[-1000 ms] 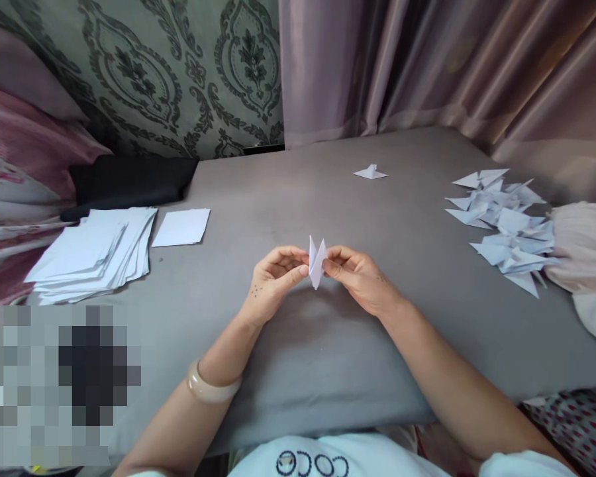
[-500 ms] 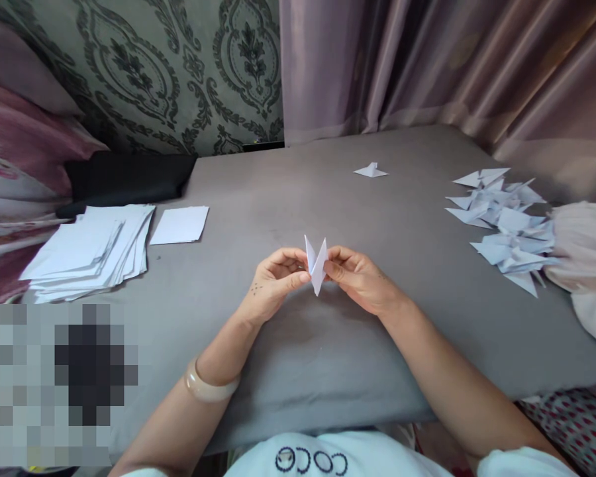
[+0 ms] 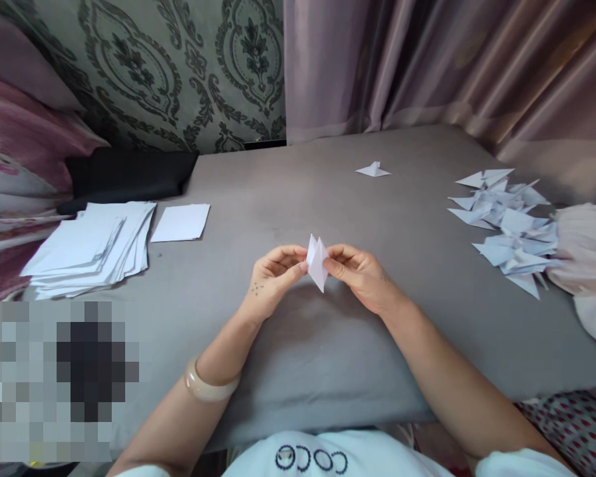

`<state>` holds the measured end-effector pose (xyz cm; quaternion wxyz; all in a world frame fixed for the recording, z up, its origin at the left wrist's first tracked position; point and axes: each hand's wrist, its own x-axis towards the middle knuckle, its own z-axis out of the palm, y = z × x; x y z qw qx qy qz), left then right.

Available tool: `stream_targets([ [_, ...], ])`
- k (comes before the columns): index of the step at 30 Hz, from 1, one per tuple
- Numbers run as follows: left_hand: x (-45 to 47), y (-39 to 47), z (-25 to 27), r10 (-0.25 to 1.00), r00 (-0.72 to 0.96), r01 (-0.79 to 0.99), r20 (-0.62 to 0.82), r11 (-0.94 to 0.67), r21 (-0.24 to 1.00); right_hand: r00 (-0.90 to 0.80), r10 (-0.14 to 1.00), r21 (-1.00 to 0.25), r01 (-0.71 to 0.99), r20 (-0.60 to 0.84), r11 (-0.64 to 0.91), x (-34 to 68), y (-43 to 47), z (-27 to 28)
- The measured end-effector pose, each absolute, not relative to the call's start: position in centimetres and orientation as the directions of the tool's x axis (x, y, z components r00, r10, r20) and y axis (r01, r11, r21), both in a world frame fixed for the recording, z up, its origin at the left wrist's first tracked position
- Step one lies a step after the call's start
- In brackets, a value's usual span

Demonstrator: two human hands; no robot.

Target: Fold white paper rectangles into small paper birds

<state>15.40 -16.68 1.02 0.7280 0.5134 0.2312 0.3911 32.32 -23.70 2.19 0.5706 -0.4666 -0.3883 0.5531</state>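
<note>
Between my two hands is a small piece of folded white paper (image 3: 318, 264), with two pointed tips at the top and one point downward. My left hand (image 3: 277, 278) pinches its left side with thumb and fingers. On the other side, my right hand (image 3: 358, 275) is closed on the right edge, thumb in front. The paper is held above the grey cloth of the table (image 3: 288, 371). Fingertips behind the paper are partly hidden.
Left lie a stack of white sheets (image 3: 94, 248), a smaller square pile (image 3: 181, 222) and a black folded item (image 3: 134, 173). One folded paper bird (image 3: 374, 170) sits at the back; several more folded papers (image 3: 509, 225) are heaped right, beside pale cloth (image 3: 583, 238).
The two upper tips of the folded paper have come closer together, and its body has turned slightly. Both hands still grip it in nearly the same place.
</note>
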Motion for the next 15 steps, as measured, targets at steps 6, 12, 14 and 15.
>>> stream_targets([
  [6, 15.62, -16.79, 0.86, 0.794, 0.604, -0.299, 0.065, 0.15, 0.943, 0.153, 0.988, -0.999, -0.042, -0.022, -0.016, 31.94, -24.08, 2.52],
  [12, 15.67, -16.7, 1.27, 0.764, 0.64, -0.294, 0.082, 0.145, 0.945, 0.164, 0.985, -0.995, 0.091, 0.048, 0.033, 31.7, -24.19, 2.9],
  [14, 15.69, -16.75, 1.39, 0.76, 0.646, -0.289, 0.073, 0.155, 0.945, 0.184, 0.981, -0.992, 0.122, 0.064, 0.042, 31.54, -24.26, 2.92],
  [15, 15.69, -16.79, 1.42, 0.756, 0.652, -0.285, 0.064, 0.166, 0.944, 0.195, 0.978, -0.99, 0.135, 0.071, 0.044, 31.45, -24.29, 2.9],
])
